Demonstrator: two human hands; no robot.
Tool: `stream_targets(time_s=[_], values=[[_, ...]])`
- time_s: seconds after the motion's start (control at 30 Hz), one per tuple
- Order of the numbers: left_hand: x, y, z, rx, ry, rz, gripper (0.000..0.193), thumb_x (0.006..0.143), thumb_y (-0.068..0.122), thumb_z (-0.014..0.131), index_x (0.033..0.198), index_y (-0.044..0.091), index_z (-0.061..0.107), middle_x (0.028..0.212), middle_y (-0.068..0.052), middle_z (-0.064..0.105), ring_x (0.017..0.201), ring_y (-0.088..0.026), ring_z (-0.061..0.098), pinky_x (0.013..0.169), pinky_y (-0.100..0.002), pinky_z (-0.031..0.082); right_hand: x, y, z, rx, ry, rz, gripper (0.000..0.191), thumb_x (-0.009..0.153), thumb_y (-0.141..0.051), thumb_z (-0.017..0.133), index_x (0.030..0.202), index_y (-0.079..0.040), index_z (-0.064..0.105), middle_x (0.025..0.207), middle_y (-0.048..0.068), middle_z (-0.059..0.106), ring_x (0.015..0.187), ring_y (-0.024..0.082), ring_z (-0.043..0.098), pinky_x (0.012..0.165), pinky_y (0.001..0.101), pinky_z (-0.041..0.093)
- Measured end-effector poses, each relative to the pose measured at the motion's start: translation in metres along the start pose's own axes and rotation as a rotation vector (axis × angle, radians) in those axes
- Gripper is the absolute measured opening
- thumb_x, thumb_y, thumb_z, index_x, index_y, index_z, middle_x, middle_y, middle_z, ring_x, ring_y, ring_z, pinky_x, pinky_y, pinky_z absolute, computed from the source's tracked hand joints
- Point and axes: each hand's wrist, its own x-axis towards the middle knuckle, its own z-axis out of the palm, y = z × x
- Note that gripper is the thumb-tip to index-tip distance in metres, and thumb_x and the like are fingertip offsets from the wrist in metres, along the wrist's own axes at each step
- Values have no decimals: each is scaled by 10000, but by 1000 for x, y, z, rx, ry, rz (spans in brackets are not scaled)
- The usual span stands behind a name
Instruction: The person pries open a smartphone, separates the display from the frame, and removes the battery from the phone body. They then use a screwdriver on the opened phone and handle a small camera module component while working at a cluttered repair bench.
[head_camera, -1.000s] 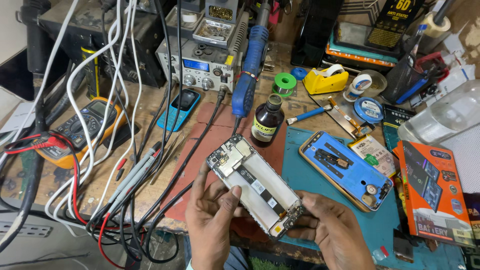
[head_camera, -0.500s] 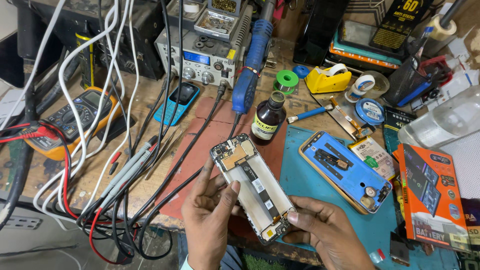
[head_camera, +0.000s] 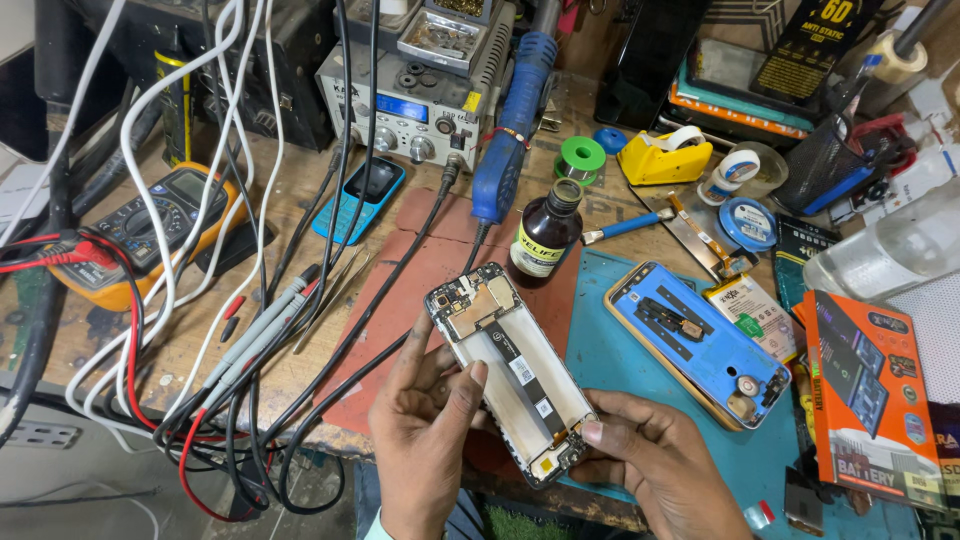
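I hold an opened smartphone (head_camera: 505, 365) with its back cover off, its circuit board at the far end and a flat ribbon cable running down the empty battery bay. My left hand (head_camera: 425, 430) grips its left edge, thumb resting on the inside. My right hand (head_camera: 655, 460) supports the lower right corner with thumb and fingers. The phone is tilted, top end pointing away and to the left, above a red mat (head_camera: 400, 290).
A blue phone back cover (head_camera: 695, 340) lies on a teal mat (head_camera: 620, 350) to the right. A dark glass bottle (head_camera: 545, 235), an orange battery box (head_camera: 870, 390), a multimeter (head_camera: 135, 235), a small blue keypad phone (head_camera: 360, 198), a soldering station (head_camera: 420, 105) and tangled cables (head_camera: 230, 370) surround me.
The view shifted slightly. The phone has turned a little in my hands, and my left thumb now rests on its inner face.
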Motion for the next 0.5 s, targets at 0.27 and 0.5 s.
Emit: stream_targets(time_s=[0.27, 0.5], values=[[-1, 1, 1, 21, -2, 14, 765, 883, -6, 691, 1583, 17, 385, 1104, -159, 752, 819, -108, 704, 586, -222, 548, 1, 0, 2, -16, 28, 4, 503, 824, -105, 712, 1263, 127, 631, 1012, 212, 769, 848, 239, 740, 689, 401, 615], [-1, -1, 2, 23, -4, 35, 786, 872, -11, 695, 1583, 24, 361, 1130, -178, 757, 828, -104, 714, 584, -226, 562, 6, 8, -3, 7, 84, 24, 496, 838, -80, 692, 1279, 144, 645, 1026, 232, 760, 838, 248, 728, 652, 403, 595]])
